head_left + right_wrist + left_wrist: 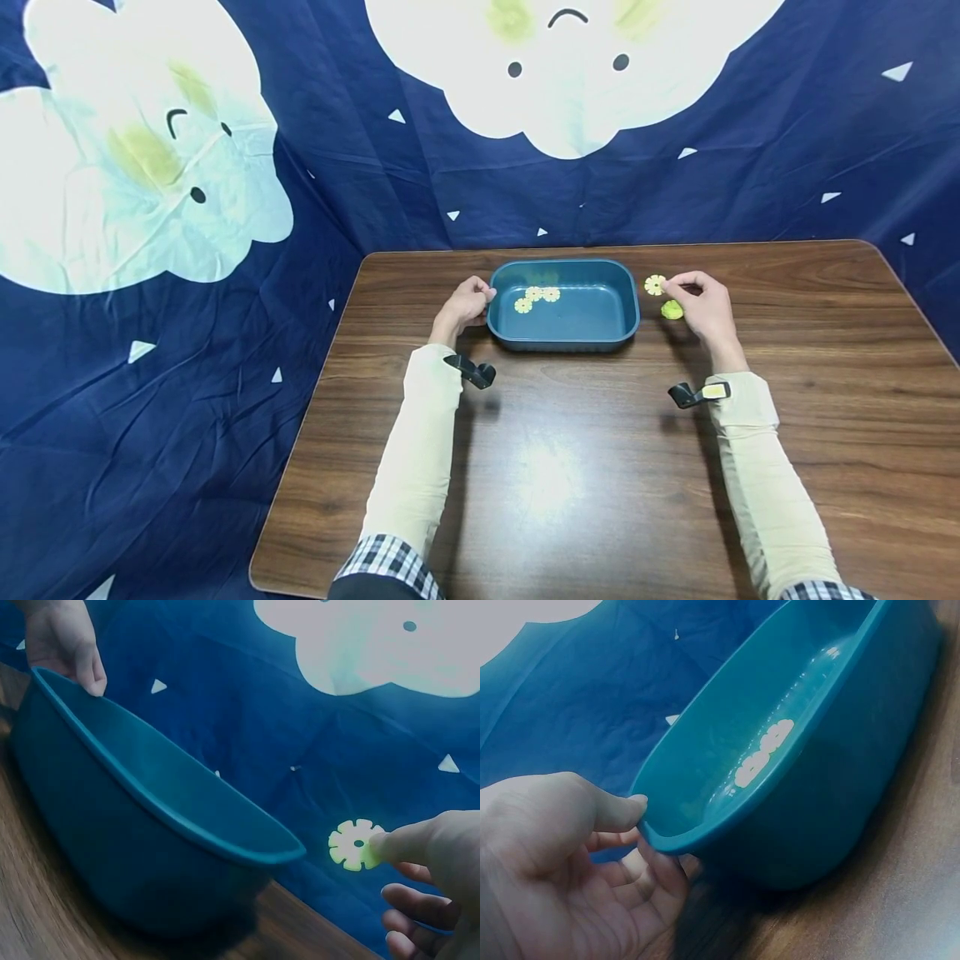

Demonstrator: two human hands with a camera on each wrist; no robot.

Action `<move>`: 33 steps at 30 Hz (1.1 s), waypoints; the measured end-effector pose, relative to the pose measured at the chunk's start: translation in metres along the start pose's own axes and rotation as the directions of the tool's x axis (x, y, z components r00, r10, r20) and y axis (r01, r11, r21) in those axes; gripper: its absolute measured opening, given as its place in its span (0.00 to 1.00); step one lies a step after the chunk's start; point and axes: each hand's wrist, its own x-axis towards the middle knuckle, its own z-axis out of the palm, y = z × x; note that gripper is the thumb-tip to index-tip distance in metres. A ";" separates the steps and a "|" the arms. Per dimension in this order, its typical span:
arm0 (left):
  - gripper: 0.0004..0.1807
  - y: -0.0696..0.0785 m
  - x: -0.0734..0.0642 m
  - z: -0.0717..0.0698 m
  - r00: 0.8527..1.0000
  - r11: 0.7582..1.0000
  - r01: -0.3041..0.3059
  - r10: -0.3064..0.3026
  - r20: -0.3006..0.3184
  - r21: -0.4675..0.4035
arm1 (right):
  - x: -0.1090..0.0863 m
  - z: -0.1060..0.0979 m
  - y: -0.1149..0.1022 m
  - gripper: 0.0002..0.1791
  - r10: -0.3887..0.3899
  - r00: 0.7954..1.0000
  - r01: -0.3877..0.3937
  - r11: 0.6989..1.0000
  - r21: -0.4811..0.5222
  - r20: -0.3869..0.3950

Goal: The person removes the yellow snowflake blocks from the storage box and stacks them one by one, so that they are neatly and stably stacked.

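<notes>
At the left end of a teal rectangular tub [562, 343], my left hand [467, 302] grips the rim, thumb over the top and fingers against the outside wall, as the left wrist view shows. Three pale yellow notched discs [533, 294] lie on the tub's floor near its left side. Off the tub's right end, my right hand [705, 310] pinches one yellow notched snowflake disc [352, 844] between thumb and fingers. The disc is held up beside the tub, its round centre hole showing. Just below it in the head view sits a yellow-green piece [672, 310], close under the right fingers.
The brown wooden table [570, 433] carries the tub near its back edge. Behind and to the left hangs a dark blue cloth [330, 108] with white clouds and small triangles. Black camera mounts [474, 372] stick out from both wrists.
</notes>
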 end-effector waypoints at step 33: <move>0.09 0.000 0.001 0.000 1.000 1.000 0.006 -0.006 -0.008 0.002 | 0.017 -0.020 0.037 0.23 0.224 0.973 -0.191 0.923 -0.334 0.062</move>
